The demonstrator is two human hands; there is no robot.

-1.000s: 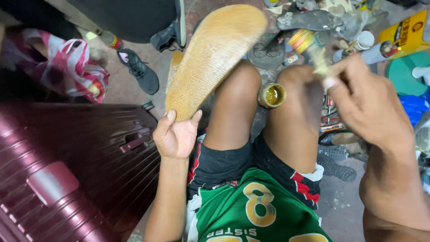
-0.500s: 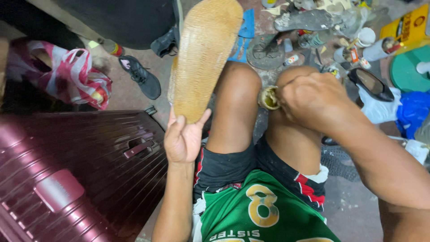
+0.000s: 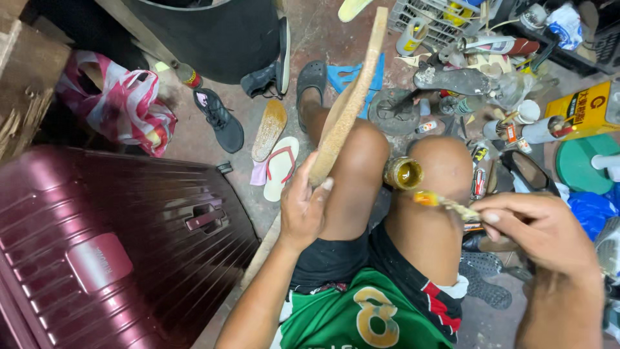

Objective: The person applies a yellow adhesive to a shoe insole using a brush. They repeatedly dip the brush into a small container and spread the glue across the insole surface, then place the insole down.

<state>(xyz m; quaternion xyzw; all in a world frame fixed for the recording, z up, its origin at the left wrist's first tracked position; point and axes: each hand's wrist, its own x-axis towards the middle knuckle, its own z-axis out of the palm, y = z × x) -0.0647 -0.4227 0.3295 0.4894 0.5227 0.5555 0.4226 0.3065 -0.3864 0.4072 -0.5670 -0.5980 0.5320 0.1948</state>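
A seated person's bare knees fill the middle of the view. The left hand (image 3: 303, 207) grips the near end of a tan shoe sole (image 3: 349, 103), fingers curled around it and thumb pressed against its edge — the sole stands tilted on edge over the left knee, its far end pointing away. The right hand (image 3: 539, 226) pinches a small brush (image 3: 445, 203) between thumb and fingertips; its glue-wet tip sits just beside an open glue jar (image 3: 403, 173) wedged between the knees. A maroon suitcase (image 3: 110, 245) lies at near left. Sandals (image 3: 278, 155), shoes and tins litter the floor beyond.
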